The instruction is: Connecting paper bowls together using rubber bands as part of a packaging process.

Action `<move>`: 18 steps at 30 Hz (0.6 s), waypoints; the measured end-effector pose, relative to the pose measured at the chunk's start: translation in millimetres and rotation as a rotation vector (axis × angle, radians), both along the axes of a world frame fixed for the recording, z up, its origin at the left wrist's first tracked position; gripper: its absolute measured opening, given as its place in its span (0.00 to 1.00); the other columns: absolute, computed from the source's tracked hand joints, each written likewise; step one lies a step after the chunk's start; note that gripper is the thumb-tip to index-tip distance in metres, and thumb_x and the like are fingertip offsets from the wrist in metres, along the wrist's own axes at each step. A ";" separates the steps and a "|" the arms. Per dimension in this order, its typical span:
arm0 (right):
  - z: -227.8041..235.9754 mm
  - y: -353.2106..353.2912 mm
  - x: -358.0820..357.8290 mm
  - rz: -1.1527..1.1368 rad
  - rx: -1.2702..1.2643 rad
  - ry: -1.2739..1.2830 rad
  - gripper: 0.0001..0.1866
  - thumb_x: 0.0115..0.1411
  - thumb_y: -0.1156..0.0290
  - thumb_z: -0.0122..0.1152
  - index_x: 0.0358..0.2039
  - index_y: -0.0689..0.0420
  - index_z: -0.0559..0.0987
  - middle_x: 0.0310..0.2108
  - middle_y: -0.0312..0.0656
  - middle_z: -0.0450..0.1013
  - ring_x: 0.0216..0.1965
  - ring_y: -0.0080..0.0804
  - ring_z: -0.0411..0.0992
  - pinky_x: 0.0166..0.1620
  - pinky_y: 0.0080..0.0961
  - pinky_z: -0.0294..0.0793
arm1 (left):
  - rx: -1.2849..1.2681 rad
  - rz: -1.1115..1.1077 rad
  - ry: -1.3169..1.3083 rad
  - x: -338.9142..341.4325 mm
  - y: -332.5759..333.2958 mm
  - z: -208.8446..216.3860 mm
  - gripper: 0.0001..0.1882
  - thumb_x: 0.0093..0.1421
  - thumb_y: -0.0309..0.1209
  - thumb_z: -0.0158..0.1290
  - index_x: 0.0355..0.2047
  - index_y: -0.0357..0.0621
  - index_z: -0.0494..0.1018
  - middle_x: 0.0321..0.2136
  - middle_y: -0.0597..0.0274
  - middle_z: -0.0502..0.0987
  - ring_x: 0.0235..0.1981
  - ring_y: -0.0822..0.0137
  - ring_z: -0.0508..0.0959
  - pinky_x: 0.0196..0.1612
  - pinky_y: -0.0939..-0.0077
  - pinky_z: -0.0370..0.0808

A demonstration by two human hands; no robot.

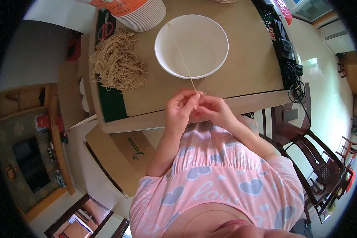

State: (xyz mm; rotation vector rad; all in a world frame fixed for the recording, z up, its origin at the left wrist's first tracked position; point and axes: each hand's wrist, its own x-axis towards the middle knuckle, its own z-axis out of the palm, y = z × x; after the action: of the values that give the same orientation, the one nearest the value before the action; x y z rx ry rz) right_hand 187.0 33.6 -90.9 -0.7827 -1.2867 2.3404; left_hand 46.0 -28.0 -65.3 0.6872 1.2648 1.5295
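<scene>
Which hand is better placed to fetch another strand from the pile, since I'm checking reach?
Probably the left hand: the tan pile lies on the person's left, while the right hand sits farther away. Both pinch one strand crossing the white bowl.

Stack of paper bowls [142, 14] (top cut off), strand end [195, 92] inside fingers.

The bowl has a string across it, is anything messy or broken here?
Nothing looks broken or spilled. The string runs from both hands, left hand and right hand, up across the empty white bowl. The pile of tan strings is loose and tangled, with some hanging over the table's left edge.
</scene>
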 end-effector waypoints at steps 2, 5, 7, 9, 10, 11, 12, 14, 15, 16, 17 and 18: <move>-10.5 1.8 -1.3 -0.149 0.034 0.059 0.07 0.63 0.76 0.54 0.39 0.66 0.75 0.34 0.38 0.76 0.38 0.20 0.73 0.42 0.18 0.73 | 0.003 -0.030 -0.072 -2.3 -1.1 5.0 0.05 0.61 0.25 0.53 0.36 0.37 0.75 0.31 0.61 0.79 0.29 0.75 0.76 0.34 0.83 0.73; 0.0 9.8 1.1 -0.337 0.027 0.101 0.10 0.63 0.76 0.53 0.43 0.66 0.76 0.41 0.42 0.76 0.40 0.26 0.74 0.47 0.22 0.74 | -0.020 -0.078 -0.130 -3.9 -2.7 8.8 0.05 0.63 0.26 0.51 0.36 0.36 0.74 0.29 0.61 0.79 0.27 0.76 0.76 0.32 0.82 0.73; 8.8 11.8 -1.7 -0.479 -0.150 0.245 0.12 0.63 0.76 0.53 0.45 0.67 0.75 0.42 0.45 0.75 0.44 0.31 0.74 0.49 0.25 0.74 | -0.043 -0.094 -0.115 -4.0 -2.9 8.2 0.05 0.63 0.25 0.51 0.37 0.36 0.73 0.28 0.61 0.79 0.27 0.76 0.76 0.33 0.82 0.74; 12.5 12.7 -1.3 -0.598 -0.261 0.314 0.13 0.62 0.76 0.54 0.46 0.67 0.73 0.44 0.48 0.74 0.48 0.35 0.74 0.51 0.28 0.74 | -0.084 -0.128 -0.015 -4.2 -2.0 4.9 0.05 0.63 0.25 0.51 0.36 0.36 0.73 0.28 0.61 0.79 0.28 0.75 0.76 0.33 0.82 0.74; 13.9 13.7 -1.2 -0.658 -0.284 0.323 0.13 0.63 0.76 0.54 0.46 0.67 0.73 0.44 0.49 0.74 0.48 0.36 0.74 0.51 0.29 0.74 | -0.082 -0.128 -0.015 -5.0 -1.3 4.3 0.05 0.63 0.25 0.51 0.36 0.36 0.73 0.28 0.61 0.79 0.28 0.75 0.76 0.33 0.82 0.74; 16.3 14.2 -1.2 -0.703 -0.310 0.357 0.11 0.63 0.76 0.53 0.45 0.65 0.73 0.42 0.48 0.75 0.45 0.35 0.75 0.50 0.28 0.75 | -0.085 -0.138 0.021 -5.9 -0.6 3.8 0.05 0.62 0.25 0.51 0.36 0.36 0.73 0.28 0.61 0.79 0.28 0.75 0.77 0.33 0.83 0.74; 15.1 15.2 1.6 -0.702 -0.308 0.357 0.11 0.63 0.76 0.53 0.45 0.65 0.73 0.42 0.48 0.75 0.45 0.35 0.75 0.50 0.28 0.75 | -0.088 -0.148 0.057 -7.1 0.0 3.7 0.05 0.62 0.25 0.51 0.36 0.36 0.73 0.28 0.62 0.79 0.28 0.76 0.77 0.34 0.83 0.74; 19.0 18.0 5.6 -0.679 -0.282 0.516 0.09 0.63 0.76 0.52 0.44 0.61 0.72 0.40 0.47 0.75 0.41 0.33 0.75 0.47 0.26 0.76 | -0.123 -0.155 0.083 -11.7 -0.6 3.4 0.04 0.62 0.24 0.51 0.37 0.37 0.73 0.28 0.63 0.78 0.28 0.76 0.76 0.34 0.83 0.74; 25.3 16.8 7.2 -0.726 -0.277 0.431 0.10 0.64 0.76 0.51 0.45 0.58 0.69 0.35 0.44 0.75 0.36 0.30 0.74 0.42 0.23 0.74 | -0.160 -0.166 0.109 -13.4 -1.1 3.4 0.04 0.61 0.23 0.52 0.37 0.37 0.73 0.28 0.64 0.78 0.28 0.77 0.76 0.34 0.83 0.73; 28.5 16.7 8.5 -0.721 -0.277 0.432 0.10 0.64 0.76 0.51 0.45 0.58 0.69 0.35 0.44 0.75 0.36 0.30 0.74 0.42 0.23 0.74 | -0.159 -0.161 0.109 -13.2 -1.5 3.9 0.04 0.61 0.23 0.52 0.37 0.37 0.73 0.28 0.64 0.78 0.28 0.77 0.76 0.34 0.83 0.73; 30.1 16.8 10.2 -0.644 -0.156 0.442 0.11 0.64 0.77 0.51 0.46 0.58 0.67 0.33 0.42 0.73 0.35 0.29 0.73 0.40 0.23 0.73 | -0.167 -0.092 0.106 -12.6 -2.8 4.7 0.05 0.61 0.23 0.52 0.37 0.37 0.73 0.28 0.66 0.76 0.27 0.78 0.75 0.33 0.85 0.72; 32.8 16.1 11.2 -0.564 -0.037 0.453 0.12 0.64 0.78 0.50 0.48 0.57 0.64 0.31 0.41 0.72 0.33 0.28 0.72 0.38 0.22 0.71 | -0.176 -0.023 0.103 -12.0 -4.8 5.9 0.05 0.60 0.22 0.53 0.37 0.37 0.73 0.27 0.68 0.75 0.26 0.79 0.73 0.33 0.86 0.71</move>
State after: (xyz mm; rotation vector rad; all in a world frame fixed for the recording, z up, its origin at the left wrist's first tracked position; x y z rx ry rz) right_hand 198.2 49.7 -58.1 -0.4963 -0.7152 1.9282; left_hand 34.0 -32.8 -59.4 0.6700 1.4448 1.3599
